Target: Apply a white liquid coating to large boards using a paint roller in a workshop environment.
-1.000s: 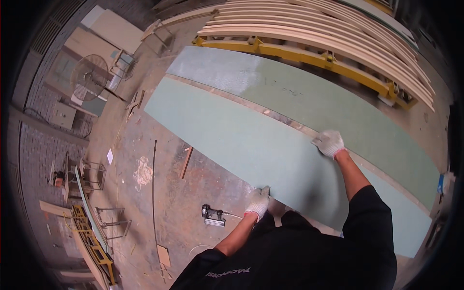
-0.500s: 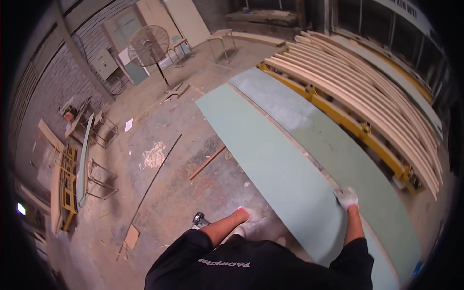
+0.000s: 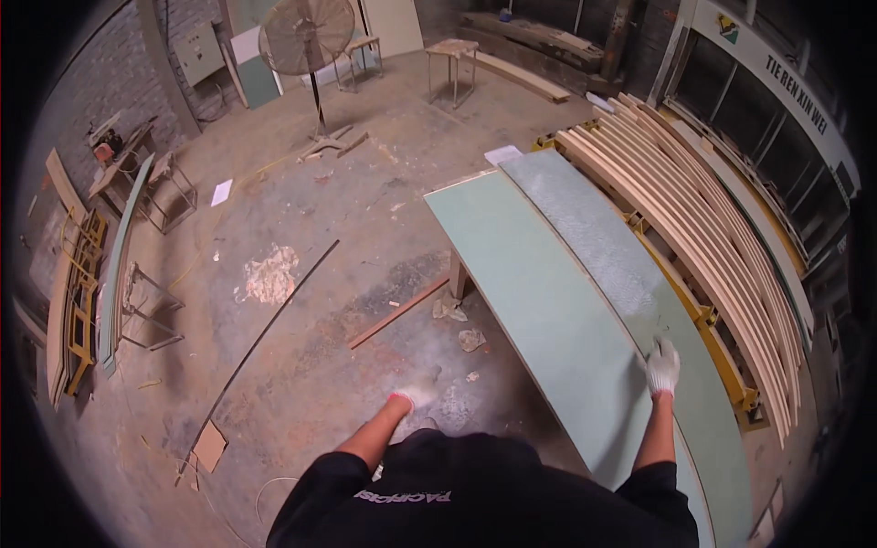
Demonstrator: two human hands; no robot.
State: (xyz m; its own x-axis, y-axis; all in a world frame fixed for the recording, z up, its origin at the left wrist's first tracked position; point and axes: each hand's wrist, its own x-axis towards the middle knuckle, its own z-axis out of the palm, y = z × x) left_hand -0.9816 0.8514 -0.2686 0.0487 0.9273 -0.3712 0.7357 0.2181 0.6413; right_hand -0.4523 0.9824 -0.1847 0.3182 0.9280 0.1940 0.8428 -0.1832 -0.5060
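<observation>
Dusty workshop floor (image 3: 301, 365) is seen below. Right hand (image 3: 663, 367), gloved, is laid flat with fingers together on a green board (image 3: 548, 320); left hand (image 3: 408, 396) hangs free, its grip unclear.

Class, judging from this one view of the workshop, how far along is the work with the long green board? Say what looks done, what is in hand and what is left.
Done: the green board lies flat on its support, beside a grey board.
In hand: the right hand, gloved, rests on the green board's far edge; the left hand hangs free over the floor.
Left: the stack of curved wooden strips looks untouched.
</observation>
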